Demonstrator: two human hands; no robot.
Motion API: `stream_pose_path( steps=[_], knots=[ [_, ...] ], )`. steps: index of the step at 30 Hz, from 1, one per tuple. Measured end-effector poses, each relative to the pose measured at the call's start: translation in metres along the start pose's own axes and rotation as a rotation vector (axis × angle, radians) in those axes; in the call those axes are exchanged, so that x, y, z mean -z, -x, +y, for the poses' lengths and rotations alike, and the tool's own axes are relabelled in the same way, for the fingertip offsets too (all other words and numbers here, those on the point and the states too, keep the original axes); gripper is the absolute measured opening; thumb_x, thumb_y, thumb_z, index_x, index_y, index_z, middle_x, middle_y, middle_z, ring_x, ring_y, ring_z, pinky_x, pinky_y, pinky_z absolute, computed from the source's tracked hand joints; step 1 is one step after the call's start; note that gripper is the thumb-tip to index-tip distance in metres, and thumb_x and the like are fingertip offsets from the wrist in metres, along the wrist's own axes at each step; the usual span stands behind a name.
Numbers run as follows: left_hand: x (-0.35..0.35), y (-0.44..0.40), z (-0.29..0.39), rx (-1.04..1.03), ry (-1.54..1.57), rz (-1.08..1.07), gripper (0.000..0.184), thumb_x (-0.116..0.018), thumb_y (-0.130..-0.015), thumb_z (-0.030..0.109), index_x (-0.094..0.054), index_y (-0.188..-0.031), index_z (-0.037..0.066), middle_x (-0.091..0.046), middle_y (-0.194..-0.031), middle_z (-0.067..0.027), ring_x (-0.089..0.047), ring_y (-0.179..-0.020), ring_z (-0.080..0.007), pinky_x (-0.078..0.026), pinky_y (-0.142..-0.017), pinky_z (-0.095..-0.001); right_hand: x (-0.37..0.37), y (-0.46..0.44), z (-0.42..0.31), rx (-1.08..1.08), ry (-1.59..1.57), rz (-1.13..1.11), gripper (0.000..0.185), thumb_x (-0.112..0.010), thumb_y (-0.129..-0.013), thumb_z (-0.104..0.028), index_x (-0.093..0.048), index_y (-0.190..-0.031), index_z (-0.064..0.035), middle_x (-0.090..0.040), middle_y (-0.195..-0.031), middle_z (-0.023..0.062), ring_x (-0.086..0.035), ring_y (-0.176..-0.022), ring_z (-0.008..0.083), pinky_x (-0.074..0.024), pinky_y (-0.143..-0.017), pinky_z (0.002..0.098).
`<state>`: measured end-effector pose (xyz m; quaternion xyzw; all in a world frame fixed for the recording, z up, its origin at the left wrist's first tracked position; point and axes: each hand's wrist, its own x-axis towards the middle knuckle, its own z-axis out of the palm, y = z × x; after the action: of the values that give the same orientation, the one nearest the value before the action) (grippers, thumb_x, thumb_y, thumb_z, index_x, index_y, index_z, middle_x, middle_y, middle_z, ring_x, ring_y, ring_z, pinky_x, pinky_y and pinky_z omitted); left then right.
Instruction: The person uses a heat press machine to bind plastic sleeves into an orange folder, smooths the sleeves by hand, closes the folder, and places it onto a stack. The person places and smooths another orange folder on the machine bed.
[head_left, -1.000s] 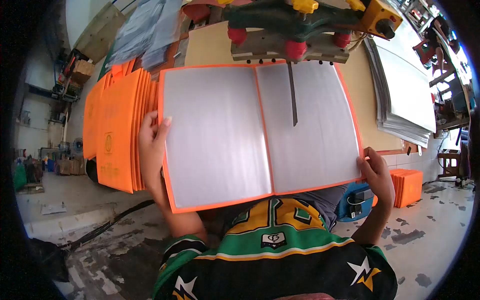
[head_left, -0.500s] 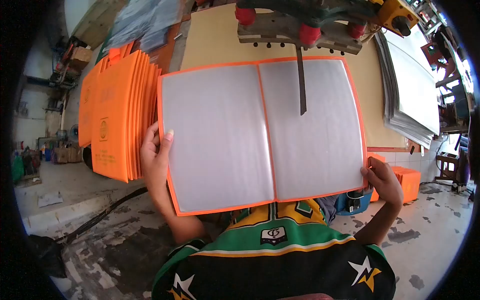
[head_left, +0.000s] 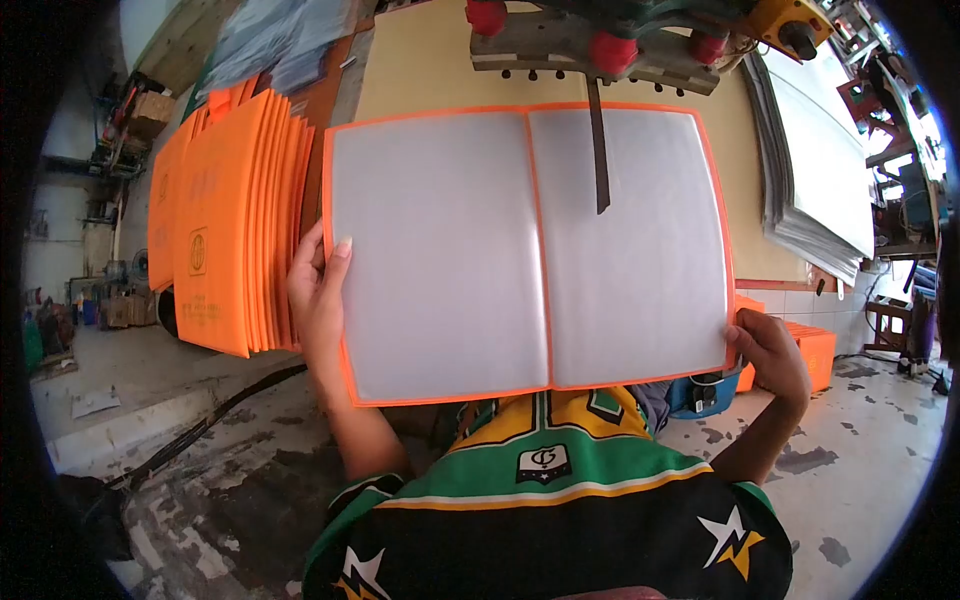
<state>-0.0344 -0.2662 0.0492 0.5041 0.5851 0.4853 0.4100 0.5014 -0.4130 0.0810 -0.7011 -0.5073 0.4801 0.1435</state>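
An open orange folder point(head_left: 440, 255) with clear, whitish plastic sheets over both inner sides lies spread between my hands. My left hand point(head_left: 322, 280) grips its left edge, thumb on the front and fingers partly hidden behind. At the lower right edge, my right hand point(head_left: 768, 350) pinches the border between thumb and fingers. A dark flat metal strip point(head_left: 600, 150) hangs from the machine above and overlaps the top of the folder's right side. To the left of my left hand stands a stack of orange folders point(head_left: 225, 230) with printed covers.
A machine head point(head_left: 600, 50) with red knobs sits over the tan worktop point(head_left: 420, 60). Whitish sheets point(head_left: 815, 160) are stacked at the right, and clear plastic sheets point(head_left: 280, 40) lie at the back left. More orange folders point(head_left: 808, 355) rest low on the right.
The folder has shifted slightly up and levelled out, its lower edge rising. Both hands keep their hold on it. The whole view has moved a little.
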Motion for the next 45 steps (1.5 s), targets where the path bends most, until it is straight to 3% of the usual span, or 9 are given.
stream_pose_path(
  steps=[5, 14, 22, 26, 29, 32, 36, 42, 45],
  knots=[
    [-0.007, -0.006, -0.001, -0.036, -0.110, -0.068, 0.057, -0.071, -0.107, 0.029, -0.057, -0.151, -0.005, -0.074, -0.127, -0.0151, -0.068, -0.114, -0.0174, -0.052, -0.101, -0.0336, 0.000, -0.001, 0.005, 0.049, -0.012, 0.143, 0.033, -0.068, -0.107, -0.026, -0.061, -0.093, 0.0028, -0.054, -0.071, 0.0041, -0.050, -0.068, 0.0109, -0.0430, -0.061, 0.0329],
    [-0.015, 0.004, 0.024, -0.310, -0.672, 0.087, 0.050, -0.073, -0.106, 0.028, -0.064, -0.147, 0.000, -0.062, -0.149, -0.0197, -0.065, -0.130, -0.0292, -0.053, -0.108, -0.0415, -0.010, 0.000, 0.014, 0.111, -0.058, 0.293, 0.022, -0.066, -0.109, -0.022, -0.066, -0.106, 0.0004, -0.063, -0.080, 0.0043, -0.055, -0.074, 0.0103, -0.0483, -0.068, 0.0298],
    [-0.082, 0.051, 0.029, -0.495, -0.637, -0.541, 0.063, -0.079, -0.097, 0.029, -0.060, -0.154, 0.010, -0.049, -0.166, -0.0168, -0.047, -0.153, -0.0367, -0.042, -0.124, -0.0486, -0.026, -0.009, -0.014, 0.141, 0.147, 0.658, 0.019, -0.065, -0.109, -0.018, -0.070, -0.118, -0.0018, -0.077, -0.098, 0.0121, -0.074, -0.090, 0.0214, -0.0563, -0.077, 0.0344],
    [-0.109, 0.065, 0.018, -0.622, -0.692, -0.605, 0.066, -0.078, -0.097, 0.034, -0.057, -0.157, 0.014, -0.046, -0.169, -0.0144, -0.042, -0.157, -0.0379, -0.035, -0.128, -0.0540, -0.042, -0.020, -0.033, 0.296, 0.251, 0.837, 0.017, -0.065, -0.108, -0.012, -0.070, -0.119, -0.0011, -0.077, -0.111, 0.0148, -0.075, -0.098, 0.0254, -0.0588, -0.085, 0.0390],
    [-0.123, 0.071, 0.007, -0.660, -0.782, -0.599, 0.068, -0.074, -0.097, 0.043, -0.057, -0.158, 0.019, -0.043, -0.171, -0.0113, -0.035, -0.161, -0.0363, -0.025, -0.131, -0.0619, -0.068, -0.027, -0.058, 0.445, 0.227, 0.755, 0.022, -0.069, -0.100, -0.004, -0.072, -0.122, -0.0024, -0.075, -0.120, 0.0157, -0.072, -0.112, 0.0314, -0.0563, -0.098, 0.0410],
    [-0.124, 0.072, 0.009, -0.640, -0.781, -0.596, 0.069, -0.073, -0.097, 0.045, -0.057, -0.159, 0.019, -0.043, -0.171, -0.0106, -0.035, -0.161, -0.0359, -0.024, -0.131, -0.0613, -0.108, -0.032, -0.081, 0.612, 0.156, 0.499, 0.036, -0.071, -0.096, -0.004, -0.070, -0.133, -0.0045, -0.072, -0.132, 0.0162, -0.068, -0.124, 0.0359, -0.0523, -0.108, 0.0453],
    [-0.120, 0.069, 0.010, -0.624, -0.784, -0.607, 0.067, -0.072, -0.098, 0.042, -0.057, -0.159, 0.019, -0.043, -0.172, -0.0099, -0.035, -0.161, -0.0349, -0.024, -0.131, -0.0610, -0.156, -0.040, -0.103, 0.859, 0.267, 0.158, 0.066, -0.075, -0.096, -0.018, -0.053, -0.158, -0.0092, -0.054, -0.161, 0.0167, -0.049, -0.151, 0.0347, -0.0363, -0.127, 0.0523],
    [-0.110, 0.065, 0.009, -0.557, -0.784, -0.551, 0.068, -0.071, -0.101, 0.036, -0.051, -0.163, 0.017, -0.044, -0.171, -0.0093, -0.038, -0.160, -0.0296, -0.027, -0.130, -0.0578, -0.173, -0.051, -0.105, 0.829, 0.380, 0.123, 0.083, -0.073, -0.098, -0.034, -0.037, -0.168, -0.0074, -0.038, -0.173, 0.0168, -0.032, -0.163, 0.0333, -0.0247, -0.133, 0.0543],
    [-0.108, 0.066, 0.010, -0.553, -0.860, -0.505, 0.069, -0.072, -0.101, 0.037, -0.049, -0.164, 0.018, -0.044, -0.172, -0.0076, -0.038, -0.160, -0.0296, -0.028, -0.130, -0.0576, -0.174, -0.050, -0.106, 0.806, 0.438, 0.142, 0.082, -0.072, -0.099, -0.039, -0.039, -0.167, -0.0069, -0.040, -0.173, 0.0154, -0.033, -0.163, 0.0313, -0.0253, -0.133, 0.0554]
  ],
)
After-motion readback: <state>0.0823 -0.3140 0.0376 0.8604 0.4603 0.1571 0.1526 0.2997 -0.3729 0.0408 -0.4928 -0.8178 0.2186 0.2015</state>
